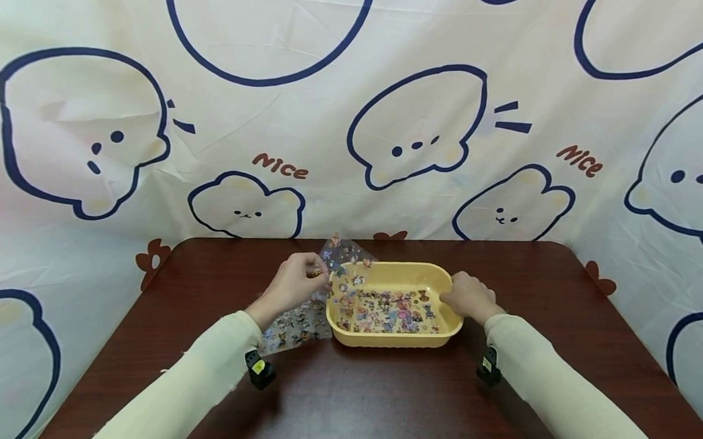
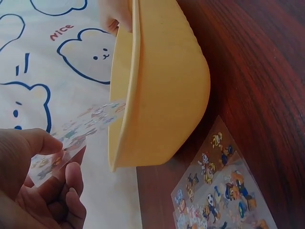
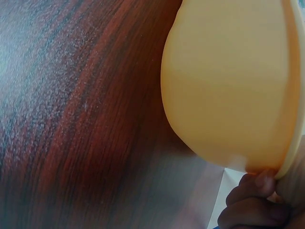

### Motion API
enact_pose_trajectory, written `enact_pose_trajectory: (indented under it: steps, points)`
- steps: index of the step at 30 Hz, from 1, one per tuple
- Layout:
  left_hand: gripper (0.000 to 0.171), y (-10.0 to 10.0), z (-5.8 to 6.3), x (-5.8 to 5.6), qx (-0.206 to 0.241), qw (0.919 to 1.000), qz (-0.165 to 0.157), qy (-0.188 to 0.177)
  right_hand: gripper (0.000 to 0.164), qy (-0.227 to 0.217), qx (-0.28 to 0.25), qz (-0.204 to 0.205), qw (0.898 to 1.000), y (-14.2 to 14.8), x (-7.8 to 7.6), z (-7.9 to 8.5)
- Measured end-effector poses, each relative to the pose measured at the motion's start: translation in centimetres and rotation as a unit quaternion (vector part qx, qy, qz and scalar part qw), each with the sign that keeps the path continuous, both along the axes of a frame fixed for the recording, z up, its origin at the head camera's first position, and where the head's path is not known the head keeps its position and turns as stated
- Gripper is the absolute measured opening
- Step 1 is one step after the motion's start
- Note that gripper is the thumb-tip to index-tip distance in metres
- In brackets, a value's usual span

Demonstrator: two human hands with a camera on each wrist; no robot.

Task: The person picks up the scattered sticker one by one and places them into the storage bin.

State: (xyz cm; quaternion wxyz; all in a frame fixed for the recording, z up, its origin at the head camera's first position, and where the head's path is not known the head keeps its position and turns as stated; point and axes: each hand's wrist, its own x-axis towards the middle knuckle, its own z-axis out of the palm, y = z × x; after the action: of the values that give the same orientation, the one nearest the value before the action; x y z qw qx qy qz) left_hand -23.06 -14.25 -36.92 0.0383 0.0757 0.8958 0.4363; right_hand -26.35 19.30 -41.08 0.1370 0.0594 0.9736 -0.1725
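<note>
My left hand (image 1: 299, 280) pinches a clear sticker sheet (image 2: 90, 124) between thumb and fingers. The sheet, printed with small colourful cartoon figures, reaches over the left rim into a yellow plastic basin (image 1: 389, 343). Inside the basin lie many colourful cartoon stickers (image 1: 397, 313). At the basin's right end my right hand (image 1: 472, 297) grips the rim, thumb on one side and curled fingers on the other, as the right wrist view shows. More clear sticker sheets (image 1: 296, 327) lie on the table to the left of the basin, partly hidden by the left hand and wrist.
The basin stands toward the back of a dark reddish-brown wooden table (image 1: 400, 404). Another clear printed sheet (image 1: 342, 249) shows behind its left corner. A white curtain (image 1: 328, 205) with blue-outlined cartoon animals hangs right behind the table and along both sides.
</note>
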Motion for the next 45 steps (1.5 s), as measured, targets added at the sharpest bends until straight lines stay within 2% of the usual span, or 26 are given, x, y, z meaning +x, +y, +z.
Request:
enact_pose_trajectory:
  steps: [16, 29, 36, 40, 45]
  points:
    - [0.007, 1.9, -0.1, 0.0, -0.004, 0.9999, -0.006, -0.008, 0.038, 0.002, -0.003, 0.005, 1.0, 0.0, 0.0, 0.2]
    - [0.006, 4.1, -1.2, 0.1, -0.011, 0.9994, -0.031, -0.012, 0.039, -0.001, -0.007, 0.006, 1.0, -0.2, 0.2, 0.3]
    - [0.006, 5.1, -1.6, 0.3, -0.029, 0.9972, -0.061, -0.031, 0.039, -0.002, -0.011, 0.002, 1.0, -0.1, 0.3, 0.4]
    - [0.005, 5.5, -1.8, 0.4, -0.042, 0.9963, -0.062, -0.042, 0.039, -0.001, -0.014, 0.004, 1.0, 0.0, 0.3, 0.5]
    - [0.006, 5.9, -2.0, 0.5, -0.089, 0.994, -0.063, -0.012, 0.039, -0.002, -0.013, 0.005, 1.0, -0.1, 0.4, 0.5]
